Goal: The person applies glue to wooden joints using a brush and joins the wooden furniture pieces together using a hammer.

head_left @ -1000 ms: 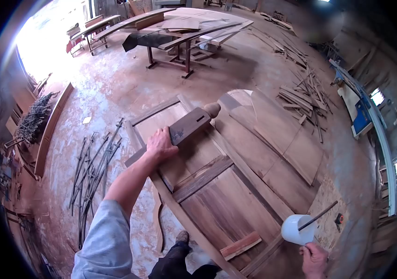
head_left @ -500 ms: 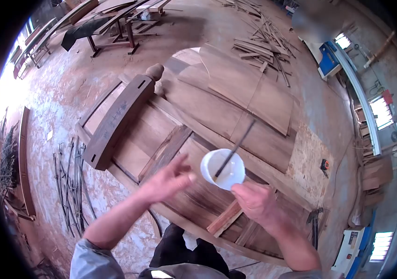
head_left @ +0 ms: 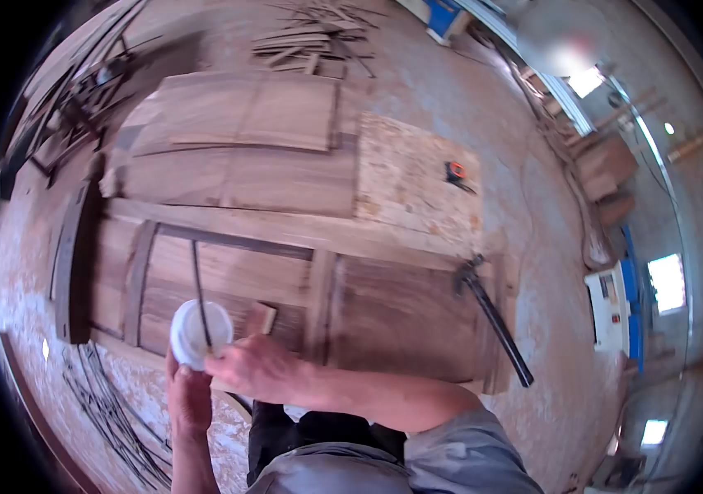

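My left hand (head_left: 189,399) is closed on the near side of a white bowl (head_left: 181,331), thumb up against its wall. A thin dark stick (head_left: 197,276) crosses the bowl and sticks out past its far rim. My right hand (head_left: 261,368) reaches across from the right, its fingers pinched at the stick's near end by the bowl's rim. The bowl is over a framed wooden panel (head_left: 236,267). A short wood block (head_left: 262,318) lies on the panel, just beyond my right hand. What is inside the bowl is too blurred to tell.
A hammer (head_left: 495,323) lies across the panel's right end. Beyond the panel are thin wooden sheets (head_left: 269,177) and a speckled board (head_left: 409,181) with a tape measure (head_left: 455,173). A thick slotted beam (head_left: 79,263) lies at the left. Thin rods (head_left: 112,412) lie on the floor.
The view has swung right. The bowl has passed from my right hand to my left, which was open before. My right hand has moved to the stick's near end.
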The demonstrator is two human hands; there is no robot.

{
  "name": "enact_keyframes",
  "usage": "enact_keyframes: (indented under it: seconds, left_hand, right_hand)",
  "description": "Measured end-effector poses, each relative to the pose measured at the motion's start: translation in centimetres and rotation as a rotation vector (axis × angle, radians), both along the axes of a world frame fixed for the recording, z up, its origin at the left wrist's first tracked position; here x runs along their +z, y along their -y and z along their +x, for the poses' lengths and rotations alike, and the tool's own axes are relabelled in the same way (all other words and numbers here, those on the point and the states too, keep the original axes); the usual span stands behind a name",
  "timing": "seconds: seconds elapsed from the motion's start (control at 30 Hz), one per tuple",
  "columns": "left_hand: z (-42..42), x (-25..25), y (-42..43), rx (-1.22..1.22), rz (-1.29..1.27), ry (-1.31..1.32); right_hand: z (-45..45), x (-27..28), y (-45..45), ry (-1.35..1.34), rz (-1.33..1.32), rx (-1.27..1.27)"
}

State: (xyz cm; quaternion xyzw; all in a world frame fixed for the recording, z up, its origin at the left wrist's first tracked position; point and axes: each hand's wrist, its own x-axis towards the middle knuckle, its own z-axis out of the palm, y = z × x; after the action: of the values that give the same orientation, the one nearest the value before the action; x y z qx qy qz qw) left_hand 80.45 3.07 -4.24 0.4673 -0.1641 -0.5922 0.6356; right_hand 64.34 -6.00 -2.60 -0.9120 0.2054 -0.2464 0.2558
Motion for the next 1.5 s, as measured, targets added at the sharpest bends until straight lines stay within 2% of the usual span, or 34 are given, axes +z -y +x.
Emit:
enact_keyframes:
  seconds: [0.1,0.17,0.27,0.33,0.37,0.4,0.43,0.47,0.5,0.53,0.57,0.6,0.67,0.7,0.73,0.77,0.8,0.83,0.87,0.93,0.97,1.0,1.03,1.2,1.33,1.43,1.5]
  left_hand:
    - [-2.7,0.3,-0.7,-0.011,-0.036,0.055]
    - [-3.9,-0.1,-1.3,-0.007,-0.026,0.061]
    - [-4.9,-0.8,-1.7,-0.100,-0.023,0.003]
    - [-5.1,-1.1,-2.4,-0.081,-0.028,-0.022]
    - [-5.3,-1.1,-2.8,-0.069,-0.029,-0.035]
    - [-5.4,-0.7,-3.2,-0.087,-0.054,-0.032]
    - [-5.1,-0.7,-4.0,-0.104,-0.067,-0.041]
    - [-4.3,-0.7,-4.8,-0.118,-0.079,-0.047]
    - [-3.7,-0.6,-5.3,-0.127,-0.092,-0.055]
    - [-3.4,-0.3,-5.6,-0.114,-0.099,-0.019]
    - [-3.0,0.3,-6.1,-0.108,-0.096,-0.011]
    - [-2.7,0.8,-6.6,-0.097,-0.097,-0.007]
    - [-1.9,1.7,-7.8,0.009,-0.064,-0.006]
    - [-1.3,1.7,-8.4,-0.049,-0.030,0.301]
    - [-0.4,1.7,-9.3,-0.094,0.026,0.612]
    - [0.4,2.3,-10.4,-0.037,0.061,0.674]
    - [0.5,3.1,-11.0,0.068,0.047,0.471]
    - [0.4,4.2,-11.3,0.211,-0.014,0.113]
    - [0.6,5.1,-12.4,0.276,-0.022,0.042]
    - [1.7,6.3,-14.0,0.374,-0.031,0.013]
    - [2.4,6.7,-15.4,0.408,-0.024,0.076]
    - [3.1,7.3,-16.5,0.464,-0.029,0.050]
    - [4.2,7.5,-18.2,0.503,-0.033,0.033]
    - [11.1,7.1,-27.4,0.707,0.016,0.064]
    - [16.2,5.3,-34.9,0.891,0.102,0.092]
    - [20.5,3.7,-39.0,0.934,0.078,0.048]
    - [23.1,3.3,-40.4,0.940,0.027,0.055]
  right_hand:
    - [-2.5,0.3,-1.5,0.074,0.022,-0.051]
    - [-4.8,0.9,-2.3,0.005,-0.015,-0.048]
    - [-8.8,2.0,-3.2,0.087,0.107,-0.184]
    - [-14.7,4.0,-2.9,0.120,0.206,-0.314]
    - [-18.7,5.0,-2.2,0.012,0.383,-0.442]
    - [-22.7,3.3,-1.7,0.015,0.232,-0.594]
    - [-26.4,2.5,-1.3,-0.209,0.421,-0.769]
    - [-30.3,3.3,-1.8,-0.515,0.169,-0.893]
    - [-34.5,0.4,-1.5,-0.633,0.317,-0.987]
    - [-38.1,-1.1,-2.4,-0.773,0.182,-1.033]
    - [-40.6,-2.4,-3.3,-0.801,0.260,-1.175]
    - [-43.2,-4.4,-4.3,-0.828,0.182,-1.229]
    - [-45.6,-5.7,-4.8,-0.915,0.275,-1.303]
    - [-46.1,-5.4,-4.9,-0.962,0.249,-1.260]
    - [-47.5,-7.4,-5.0,-0.898,0.207,-1.277]
    - [-48.6,-8.8,-4.5,-0.856,0.348,-1.366]
    - [-48.1,-7.6,-4.0,-0.889,0.305,-1.319]
    - [-46.6,-6.1,-4.6,-0.841,0.216,-1.301]
    - [-45.6,-5.3,-4.0,-0.825,0.301,-1.270]
    - [-45.1,-6.3,-3.7,-0.656,0.461,-1.325]
    - [-46.6,-8.1,-3.9,-0.550,0.396,-1.216]
    - [-44.1,-6.4,-3.8,-0.232,0.818,-1.345]
    - [-44.3,-7.2,-3.7,-0.162,0.923,-1.326]
    - [-34.8,-4.2,-2.6,-0.085,0.924,-1.419]
    - [-22.4,-0.9,-2.3,-0.027,0.823,-1.268]
    - [-12.7,1.1,-3.0,0.021,0.805,-1.066]
    - [-8.6,-0.3,-2.5,-0.042,0.675,-0.956]
